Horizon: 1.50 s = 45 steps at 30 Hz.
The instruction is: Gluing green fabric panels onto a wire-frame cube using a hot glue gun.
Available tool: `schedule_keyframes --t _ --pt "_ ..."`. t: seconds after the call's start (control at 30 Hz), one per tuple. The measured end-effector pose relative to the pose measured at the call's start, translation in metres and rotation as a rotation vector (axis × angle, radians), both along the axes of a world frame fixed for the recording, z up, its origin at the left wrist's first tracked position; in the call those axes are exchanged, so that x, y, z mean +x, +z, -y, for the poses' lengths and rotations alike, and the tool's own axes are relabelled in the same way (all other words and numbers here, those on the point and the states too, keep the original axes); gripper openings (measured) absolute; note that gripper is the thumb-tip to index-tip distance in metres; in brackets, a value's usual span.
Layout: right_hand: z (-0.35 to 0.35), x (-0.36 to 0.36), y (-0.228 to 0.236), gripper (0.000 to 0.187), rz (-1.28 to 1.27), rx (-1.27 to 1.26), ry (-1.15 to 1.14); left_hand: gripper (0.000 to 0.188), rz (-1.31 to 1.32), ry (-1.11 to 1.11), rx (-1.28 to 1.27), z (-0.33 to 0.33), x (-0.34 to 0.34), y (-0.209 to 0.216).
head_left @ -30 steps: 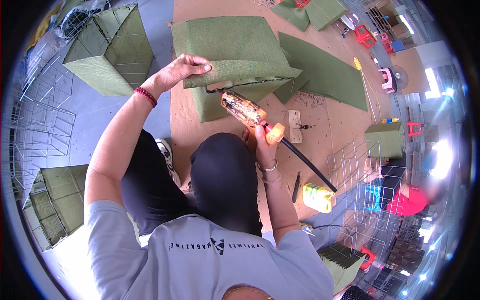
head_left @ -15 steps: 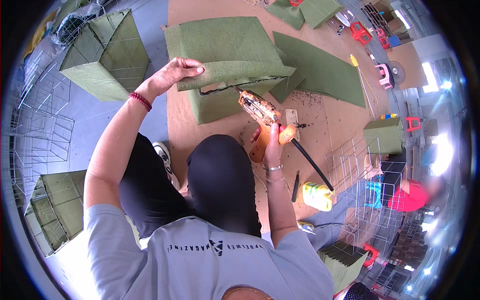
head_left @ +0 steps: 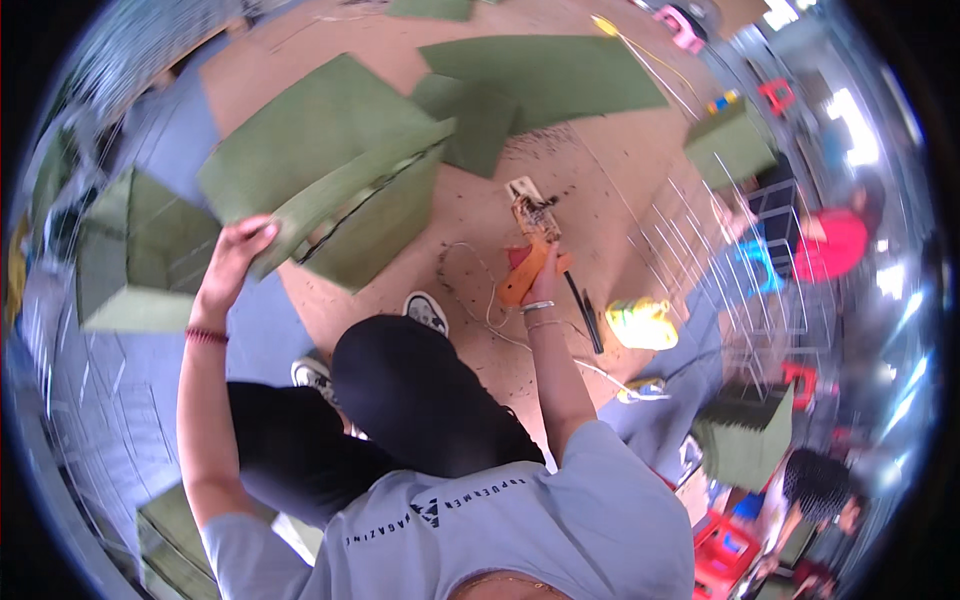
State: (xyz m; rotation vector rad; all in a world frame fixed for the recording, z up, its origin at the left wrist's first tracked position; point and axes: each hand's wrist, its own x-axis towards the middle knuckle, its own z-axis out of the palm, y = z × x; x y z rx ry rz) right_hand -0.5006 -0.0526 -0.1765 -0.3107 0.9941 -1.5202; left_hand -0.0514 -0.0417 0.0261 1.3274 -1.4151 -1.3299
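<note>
My left hand (head_left: 240, 250) pinches the near corner of a flap (head_left: 345, 195) on a green fabric-covered box (head_left: 310, 130). The flap is lifted, and a dark bead runs along the edge beneath it. My right hand (head_left: 543, 275) grips an orange glue gun (head_left: 540, 238), stained dark near its front. A black stick sticks out of the gun's back. The gun is apart from the box, its nozzle above or near a small pale board (head_left: 520, 188) on the brown sheet. Whether the nozzle touches the board I cannot tell.
A black cutter knife (head_left: 592, 325) and a yellow bottle (head_left: 645, 325) are right of my hand. Flat green panels (head_left: 560, 80) lie beyond the box. White cable (head_left: 500, 325) crosses the floor sheet. Wire frames (head_left: 740, 260) and a person in red (head_left: 835, 240) are at right.
The glue gun has moved off the box's seam toward the pale board. My left hand keeps the flap, and the box appears turned. The whole view has shifted with my head.
</note>
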Motion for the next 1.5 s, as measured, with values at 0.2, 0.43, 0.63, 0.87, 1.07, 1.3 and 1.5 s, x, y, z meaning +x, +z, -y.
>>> schedule_keyframes --t 0.2,0.43,0.63,0.87,1.07,1.3,1.5 --pt "0.013 -0.094 -0.124 0.037 0.083 0.152 -0.388 0.020 0.123 0.067 -0.007 0.011 -0.013 -0.013" --pt "0.066 -0.142 -0.189 0.036 -0.037 0.178 -0.444 0.024 0.077 0.098 0.077 0.004 -0.011 -0.006" --pt "0.081 -0.211 -0.246 0.044 -0.277 0.286 -0.315 0.027 0.036 0.046 0.075 0.013 -0.027 -0.005" --pt "0.119 -0.069 -0.091 0.044 -1.619 0.487 0.727 0.038 -0.009 0.305 -0.206 -0.055 -0.008 -0.002" --pt "0.164 0.079 -0.073 0.050 -0.645 -0.238 0.367 0.070 -0.692 0.941 0.020 -0.065 -0.069 -0.118" --pt "0.102 0.135 -0.070 0.048 0.021 -0.044 0.350 0.070 -0.804 0.878 -0.094 -0.011 -0.019 -0.123" --pt "0.052 0.132 0.012 0.069 -0.411 -0.091 0.285 0.073 -0.679 1.201 -0.106 -0.073 0.022 -0.118"
